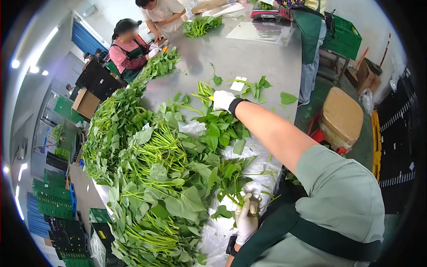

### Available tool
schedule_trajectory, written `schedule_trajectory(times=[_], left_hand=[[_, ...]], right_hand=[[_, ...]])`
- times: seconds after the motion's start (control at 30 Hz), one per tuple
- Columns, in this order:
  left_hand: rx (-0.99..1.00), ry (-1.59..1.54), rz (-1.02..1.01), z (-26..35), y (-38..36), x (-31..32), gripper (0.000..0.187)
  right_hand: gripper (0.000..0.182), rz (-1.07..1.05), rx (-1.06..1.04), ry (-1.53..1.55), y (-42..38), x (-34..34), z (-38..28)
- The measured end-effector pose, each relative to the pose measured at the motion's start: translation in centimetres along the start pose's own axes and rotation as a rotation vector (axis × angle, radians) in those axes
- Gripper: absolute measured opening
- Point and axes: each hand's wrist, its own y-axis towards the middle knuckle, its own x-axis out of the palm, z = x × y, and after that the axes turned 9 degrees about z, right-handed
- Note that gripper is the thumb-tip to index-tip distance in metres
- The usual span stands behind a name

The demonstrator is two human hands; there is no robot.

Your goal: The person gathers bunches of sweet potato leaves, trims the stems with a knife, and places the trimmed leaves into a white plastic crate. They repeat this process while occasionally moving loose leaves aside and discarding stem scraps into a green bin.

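My left hand (247,219), in a white glove with a dark watch at the wrist, is closed around a few leafy green stems (235,196) near my body. Stretched across the table, my right hand (223,101), gloved and with a black wristband, is closed on a small yellow object (211,98) whose kind I cannot make out. It is right beside a bundle of cut green stems (203,90), whose leaves spread toward me. A large heap of leafy greens (155,155) covers the table's far side. Crumpled clear plastic (255,178) lies under the nearer greens.
The metal table (275,66) bears a white card (239,83), loose leaves and a red scale (270,12). Across it, a person in pink (129,49) handles greens beside another person (162,18). A green crate (342,38) and a wrapped brown block (341,113) stand to my right.
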Motion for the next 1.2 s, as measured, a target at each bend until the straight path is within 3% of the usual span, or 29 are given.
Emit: schedule_trajectory(times=[0.13, 0.27, 0.3, 0.4, 0.5, 0.57, 0.63, 0.67, 0.7, 0.73, 0.77, 0.8, 0.83, 0.87, 0.9, 0.97, 1.03, 1.07, 1.1, 1.17, 1.2], left_hand=[[0.047, 0.045, -0.009, 0.1, -1.1, 0.4, 0.019], [0.064, 0.009, -0.061, 0.0, -1.6, 0.2, 0.018], [0.073, 0.016, -0.049, 0.2, -1.9, 0.5, 0.017], [0.099, 0.073, 0.017, 1.4, -3.3, 2.0, 0.018], [0.150, 0.103, -0.002, 2.3, -3.8, 2.7, 0.019], [0.190, 0.108, -0.043, 2.9, -4.1, 2.7, 0.019], [0.227, 0.084, -0.018, 3.5, -4.0, 2.9, 0.022], [0.257, 0.123, 0.013, 3.8, -4.0, 3.2, 0.022], [0.285, 0.162, 0.040, 4.0, -3.8, 3.7, 0.022], [0.296, 0.157, 0.051, 4.3, -3.7, 4.5, 0.022], [0.283, 0.151, 0.039, 4.5, -3.7, 5.5, 0.021], [0.268, 0.146, 0.025, 4.6, -3.6, 6.3, 0.021], [0.295, 0.261, -0.022, 4.3, -3.0, 6.3, 0.021], [0.284, 0.401, 0.005, 4.0, -2.7, 7.1, 0.021], [0.271, 0.542, 0.030, 3.6, -2.4, 7.8, 0.021], [0.282, 0.501, -0.110, 1.6, -1.1, 7.1, 0.020], [0.382, 0.916, -0.113, 0.7, 0.0, 7.0, 0.019], [0.410, 0.996, -0.245, 0.4, 0.6, 6.9, 0.019], [0.403, 1.000, -0.284, 0.4, 0.7, 7.4, 0.019], [0.487, 1.139, -0.272, 0.4, 0.8, 9.3, 0.020], [0.588, 1.051, -0.283, -0.1, 1.0, 10.3, 0.016]], right_hand=[[0.041, -0.031, -0.085, 0.065, 0.5, 0.2, 3.2], [0.065, -0.007, -0.193, 0.136, -0.2, -0.3, 5.9], [0.066, -0.100, -0.146, 0.238, -1.3, -1.8, 5.8], [0.067, -0.086, -0.212, 0.266, -3.3, -3.2, 6.1], [0.071, -0.064, -0.288, 0.357, -5.3, -3.9, 6.5], [0.074, 0.111, -0.283, 0.380, -7.4, -4.7, 6.8], [0.064, 0.271, -0.186, 0.344, -9.5, -6.0, 6.6], [0.050, 0.423, -0.227, 0.442, -11.8, -7.0, 6.2], [0.035, 0.356, -0.153, 0.595, -15.3, -9.7, 4.7], [0.025, 0.424, -0.239, 0.675, -17.9, -9.5, 4.7], [0.023, 0.305, -0.221, 0.734, -20.7, -9.3, 4.3], [0.024, 0.183, -0.339, 0.808, -24.0, -9.4, 4.0], [0.028, 0.046, -0.415, 0.903, -26.8, -8.3, 4.0], [0.035, -0.052, -0.485, 0.677, -29.2, -9.5, 3.6], [0.040, -0.131, -0.438, 0.801, -31.1, -9.6, 3.0], [0.039, -0.012, -0.388, 0.740, -32.6, -8.9, 3.0], [0.036, -0.195, -0.034, 0.969, -32.6, -10.6, 3.1], [0.035, -0.037, -0.191, 0.847, -32.0, -8.0, 5.2], [0.035, -0.004, -0.172, 0.837, -31.8, -8.2, 5.8], [0.036, -0.049, -0.203, 0.795, -31.1, -9.4, 6.7], [0.037, -0.090, -0.110, 0.822, -30.9, -11.3, 6.1]])
